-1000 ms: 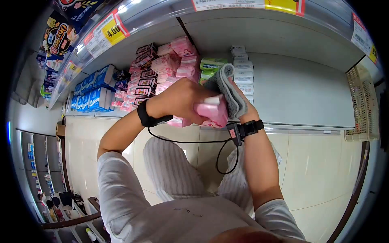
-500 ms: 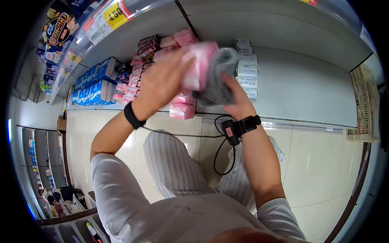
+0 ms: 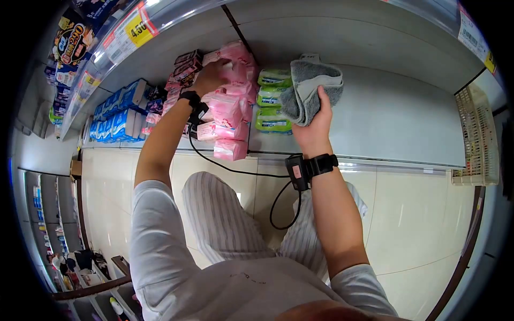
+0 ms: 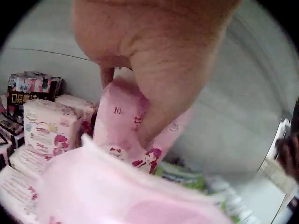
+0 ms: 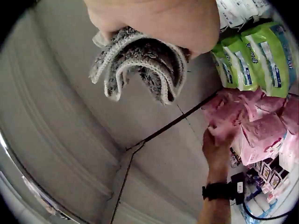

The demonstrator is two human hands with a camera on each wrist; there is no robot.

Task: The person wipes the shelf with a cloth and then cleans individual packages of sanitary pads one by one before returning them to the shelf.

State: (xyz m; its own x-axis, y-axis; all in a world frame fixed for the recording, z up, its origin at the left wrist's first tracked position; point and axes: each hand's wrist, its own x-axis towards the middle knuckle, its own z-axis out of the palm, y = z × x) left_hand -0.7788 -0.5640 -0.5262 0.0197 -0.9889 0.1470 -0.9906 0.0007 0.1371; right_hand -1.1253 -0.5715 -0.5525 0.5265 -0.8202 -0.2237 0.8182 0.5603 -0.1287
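My left hand reaches into the back of the pink stack. In the left wrist view its thumb and fingers grip a pink sanitary-pad pack from above. Another pink pack, large and blurred, fills the foreground there. To the right, my right hand holds a folded grey cloth with pale edges above the shelf. The right wrist view shows the cloth curled under the palm. Green packs lie in a column between the hands.
Blue packs and dark small packs stand left of the pink ones. A beige plastic basket is at the shelf's right end. The upper shelf edge with a price tag curves overhead. A black cable links the two wrist cameras.
The left hand brought a pink pack away from the cloth, back to the pink stack, and now reaches to its rear. The right hand moved the cloth rightward, uncovering the green packs.
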